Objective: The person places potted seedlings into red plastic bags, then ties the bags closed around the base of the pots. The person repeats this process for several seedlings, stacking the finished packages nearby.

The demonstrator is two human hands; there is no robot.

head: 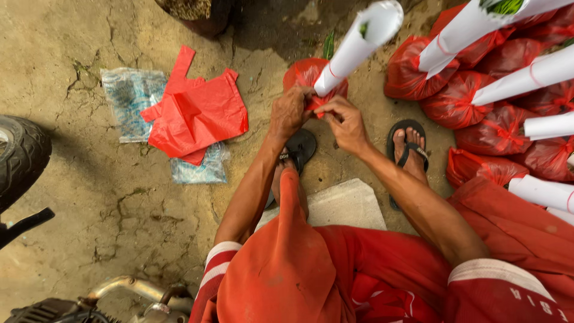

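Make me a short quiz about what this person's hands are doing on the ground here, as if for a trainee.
1. True or false: both the left hand and the right hand touch the red plastic bag holding a white paper cone.
2. Which lies on the dirt beside the left hand? A) a loose stack of flat red plastic bags B) a metal bucket C) a green crate
3. Fill in: the row of finished red bundles with white cones lies on the person's ____ side.

Key: 1 true; 2 A; 3 right.
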